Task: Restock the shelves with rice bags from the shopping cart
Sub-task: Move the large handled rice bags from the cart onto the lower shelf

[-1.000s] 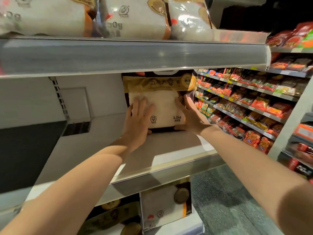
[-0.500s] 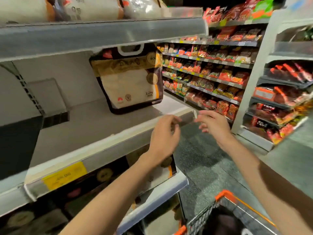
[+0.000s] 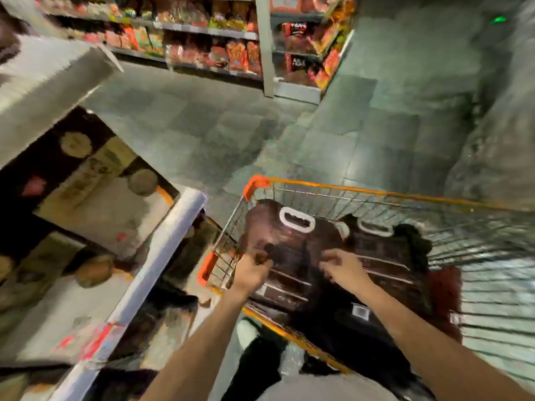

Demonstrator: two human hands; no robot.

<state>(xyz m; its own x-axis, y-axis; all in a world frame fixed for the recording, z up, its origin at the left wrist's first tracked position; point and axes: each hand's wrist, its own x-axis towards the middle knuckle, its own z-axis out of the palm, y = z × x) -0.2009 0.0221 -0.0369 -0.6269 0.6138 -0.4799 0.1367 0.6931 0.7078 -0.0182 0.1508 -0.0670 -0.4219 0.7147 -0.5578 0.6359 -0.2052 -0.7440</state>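
An orange-rimmed wire shopping cart (image 3: 347, 190) stands below me on the right. Inside it lie dark rice bags with white handle cut-outs: one at the left (image 3: 285, 237), another beside it on the right (image 3: 386, 251). My left hand (image 3: 254, 269) hovers over the left bag's near left edge with its fingers loosely curled. My right hand (image 3: 343, 267) hangs over the same bag's middle, fingers also curled, holding nothing. The frame is blurred, so contact with the bag is unclear. More rice bags (image 3: 98, 198) stand on the lower shelves at the left.
The shelf unit's white front edge (image 3: 162, 256) runs diagonally just left of the cart. Shelves of red and orange snack packs (image 3: 231, 53) line the far side of the grey tiled aisle (image 3: 202, 134). A red item (image 3: 445, 285) lies at the cart's right side.
Both hands let go of the rice bag on the shelf and dropped down to the cart. My view has swung from the shelf down to the cart and floor.
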